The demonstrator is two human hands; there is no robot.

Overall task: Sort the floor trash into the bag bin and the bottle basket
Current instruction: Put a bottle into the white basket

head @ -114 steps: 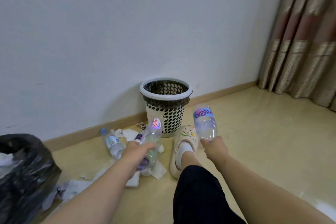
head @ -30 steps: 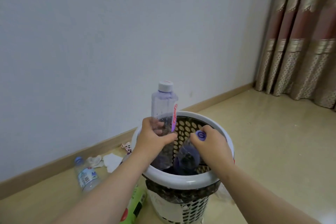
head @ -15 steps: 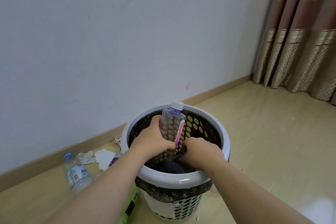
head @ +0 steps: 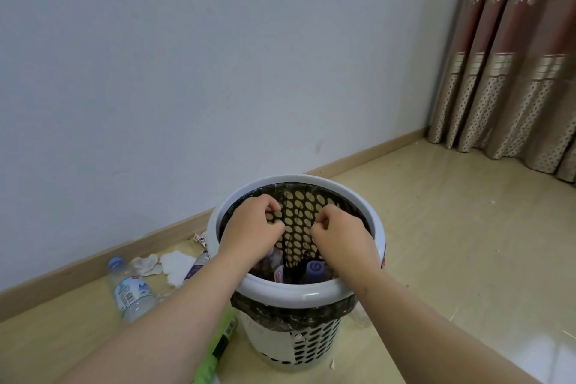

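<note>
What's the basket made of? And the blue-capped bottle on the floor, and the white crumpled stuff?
The basket looks like hard plastic: glossy white rim, moulded round holes. The water bottle seems thin clear plastic: see-through, with a label. The crumpled white pieces are probably tissue paper: matte, wrinkled.

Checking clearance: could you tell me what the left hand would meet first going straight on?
Likely the far perforated wall of the basket, just beyond the left hand; depth is unclear.

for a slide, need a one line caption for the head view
Left hand and right hand curled over the bottle basket; blue-capped bottle inside, water bottle on floor.
</note>
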